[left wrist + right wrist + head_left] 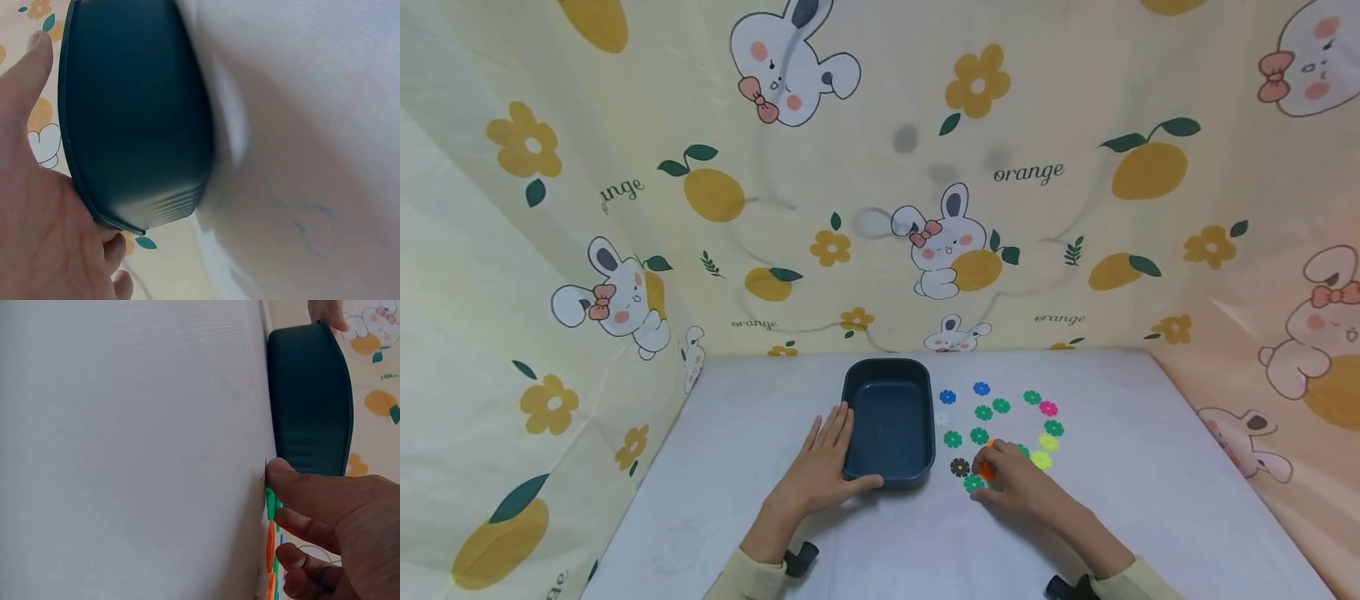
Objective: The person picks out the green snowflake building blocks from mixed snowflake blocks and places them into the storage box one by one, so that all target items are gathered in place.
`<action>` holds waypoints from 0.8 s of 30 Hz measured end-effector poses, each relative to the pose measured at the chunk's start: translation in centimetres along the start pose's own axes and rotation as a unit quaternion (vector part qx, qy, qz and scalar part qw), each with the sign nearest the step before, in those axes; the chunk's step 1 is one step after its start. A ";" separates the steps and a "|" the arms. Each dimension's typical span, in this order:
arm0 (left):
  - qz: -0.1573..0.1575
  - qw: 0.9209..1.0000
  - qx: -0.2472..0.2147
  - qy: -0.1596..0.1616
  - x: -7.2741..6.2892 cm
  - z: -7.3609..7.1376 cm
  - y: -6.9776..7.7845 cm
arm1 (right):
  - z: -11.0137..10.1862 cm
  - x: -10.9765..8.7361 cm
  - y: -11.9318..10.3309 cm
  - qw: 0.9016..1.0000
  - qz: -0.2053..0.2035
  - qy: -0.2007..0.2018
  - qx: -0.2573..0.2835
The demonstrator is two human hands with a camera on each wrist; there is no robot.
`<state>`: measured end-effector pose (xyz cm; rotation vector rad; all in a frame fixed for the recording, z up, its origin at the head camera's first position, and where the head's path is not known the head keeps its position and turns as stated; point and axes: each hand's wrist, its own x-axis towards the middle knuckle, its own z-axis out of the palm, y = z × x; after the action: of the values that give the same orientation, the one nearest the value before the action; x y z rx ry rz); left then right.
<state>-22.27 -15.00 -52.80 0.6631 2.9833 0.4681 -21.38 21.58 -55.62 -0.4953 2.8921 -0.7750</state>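
A dark blue-green rectangular tray [887, 479] stands on the table. My left hand [826, 467] rests against its left side, fingers straight along the rim and thumb stretched over the near corner. To the tray's right, my right hand [1015, 479] is low over several flower-shaped plastic discs. Its thumb and index finger stand apart on either side of a green disc [973, 483], which lies flat; the thumb touches the table beside it in the right wrist view. An orange disc [987, 472] is partly hidden under the fingers. Beside these lies a dark brown disc [960, 467].
More discs are spread right of the tray: a blue disc [981, 388], a pink disc [1048, 408], a yellow disc [1041, 460] and several green ones. A pale disc [942, 419] lies close to the tray wall. Patterned cloth [865, 275] hangs behind the white table [700, 483].
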 end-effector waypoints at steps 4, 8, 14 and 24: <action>-0.001 1.000 0.005 0.002 0.1 0.0 0.0 | -0.2 0.0 -0.3 1.000 -0.017 -0.003 0.006; 0.000 1.000 0.010 0.008 0.3 0.1 -0.1 | -0.4 0.0 -0.5 1.000 -0.024 -0.004 0.016; -0.002 1.000 0.007 0.010 0.5 0.2 -0.3 | -0.6 0.3 -0.8 0.998 -0.050 -0.005 0.039; -0.009 1.000 -0.006 0.010 0.5 0.1 0.1 | -2.0 0.6 -1.3 0.990 -0.054 -0.065 0.117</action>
<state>-22.64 -14.70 -52.87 0.6323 3.0000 0.4928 -21.95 21.25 -53.25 -0.6518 2.6294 -1.0396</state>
